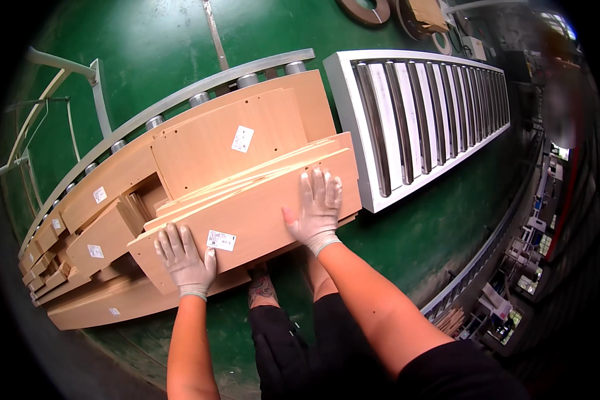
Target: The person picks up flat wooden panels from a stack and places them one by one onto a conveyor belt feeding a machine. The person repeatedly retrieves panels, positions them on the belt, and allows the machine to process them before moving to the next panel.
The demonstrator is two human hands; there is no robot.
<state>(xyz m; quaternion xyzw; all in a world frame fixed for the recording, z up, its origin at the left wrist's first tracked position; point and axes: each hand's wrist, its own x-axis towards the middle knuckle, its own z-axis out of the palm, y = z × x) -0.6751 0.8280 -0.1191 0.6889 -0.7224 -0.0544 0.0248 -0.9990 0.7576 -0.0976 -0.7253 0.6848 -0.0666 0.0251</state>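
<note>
Both my hands, in pale gloves, rest on a long light-brown wooden panel [260,212] with a white label [221,241] on its face. My left hand [185,259] lies on the panel's left part, fingers stretched out, just left of the label. Toward the panel's right end, my right hand [317,208] presses flat with fingers extended; its thumb shows bare. Beneath this panel sits an uneven stack of similar panels [247,175]. Behind it lies a larger panel [223,140] with small drilled holes and its own label [243,139].
The boards lie on a roller conveyor with a grey metal rail [173,97]. More labelled wooden pieces [100,243] pile up leftward. At right stands a white-framed roller section [361,133]. Round coils [367,10] sit on the green floor [407,247] at the back.
</note>
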